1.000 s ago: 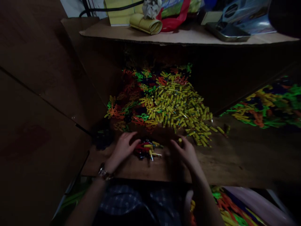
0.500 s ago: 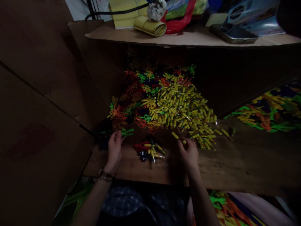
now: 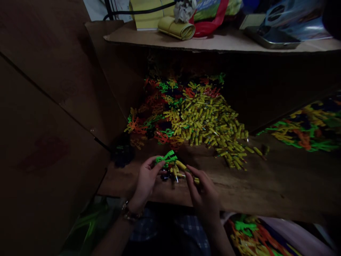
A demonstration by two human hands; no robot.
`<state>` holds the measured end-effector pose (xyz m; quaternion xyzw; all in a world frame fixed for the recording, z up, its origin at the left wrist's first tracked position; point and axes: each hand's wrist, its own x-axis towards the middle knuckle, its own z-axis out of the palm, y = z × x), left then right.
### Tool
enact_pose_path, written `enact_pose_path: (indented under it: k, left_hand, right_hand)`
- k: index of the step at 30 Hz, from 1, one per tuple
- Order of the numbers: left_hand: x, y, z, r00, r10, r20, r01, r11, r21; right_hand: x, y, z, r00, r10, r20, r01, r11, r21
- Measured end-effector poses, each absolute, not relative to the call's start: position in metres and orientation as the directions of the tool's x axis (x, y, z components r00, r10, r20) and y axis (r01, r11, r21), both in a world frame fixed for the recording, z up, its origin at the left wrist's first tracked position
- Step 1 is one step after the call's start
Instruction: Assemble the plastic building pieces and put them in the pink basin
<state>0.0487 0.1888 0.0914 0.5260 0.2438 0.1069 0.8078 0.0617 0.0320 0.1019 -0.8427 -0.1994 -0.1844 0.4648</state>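
Note:
Pinched between the thumb and fingers of my left hand [image 3: 147, 177] is a green plastic piece [image 3: 166, 158]. My right hand [image 3: 204, 186] grips a small yellow tube [image 3: 181, 165], its tip beside the green piece; whether they touch is unclear. Another yellow tube [image 3: 196, 181] shows at the fingers of my right hand. Under and behind the hands lies a small group of yellow tubes [image 3: 174, 173] with dark pieces, partly hidden. Further back spreads a large heap of yellow tubes [image 3: 207, 117], with a pile of coloured plastic pieces [image 3: 144, 124] to its left.
A cardboard shelf [image 3: 213, 44] above holds a yellow roll [image 3: 181, 30], crumpled paper and a metal tin [image 3: 274, 39]. More coloured pieces [image 3: 306, 124] lie at the right, and others [image 3: 247, 234] below the wooden table's edge [image 3: 253, 202]. Cardboard walls [image 3: 48, 142] stand at the left.
My left hand has moved right and up off the table with the green piece. My right hand has come left and a little lower with a yellow tube, bringing both hands close together.

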Motion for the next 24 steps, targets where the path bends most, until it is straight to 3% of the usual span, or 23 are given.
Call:
enact_pose_path:
  k: [8,10,13,17,19,21,24]
  left_hand:
    - [0.039,0.196,0.095,0.943,0.308,-0.124,0.096,0.103,0.990]
    - [0.039,0.204,0.095,0.958,0.267,-0.102,0.096,0.037,0.995]
    - [0.039,0.216,0.095,0.983,0.140,-0.119,0.125,-0.034,0.992]
    - [0.045,0.227,0.096,0.989,-0.053,-0.141,0.134,-0.115,0.984]
    - [0.054,0.234,0.094,0.998,-0.037,-0.060,0.050,-0.228,0.972]
    - [0.067,0.247,0.088,0.993,0.093,0.077,-0.026,-0.462,0.887]
    - [0.087,0.275,0.071,0.932,0.256,0.257,0.079,-0.834,0.546]
  right_hand:
    - [0.062,0.035,0.101,0.694,0.332,0.639,0.687,-0.572,-0.448]
    - [0.064,0.032,0.100,0.686,0.350,0.638,0.697,-0.570,-0.435]
    - [0.069,0.023,0.100,0.751,0.376,0.542,0.659,-0.482,-0.578]
    - [0.079,0.010,0.091,0.856,0.443,0.268,0.457,-0.405,-0.792]
    - [0.085,0.003,0.080,0.904,0.395,0.162,0.343,-0.444,-0.828]
    - [0.090,-0.005,0.067,0.951,0.279,0.132,0.261,-0.503,-0.824]
    - [0.094,-0.016,0.054,0.970,0.164,0.181,0.243,-0.564,-0.789]
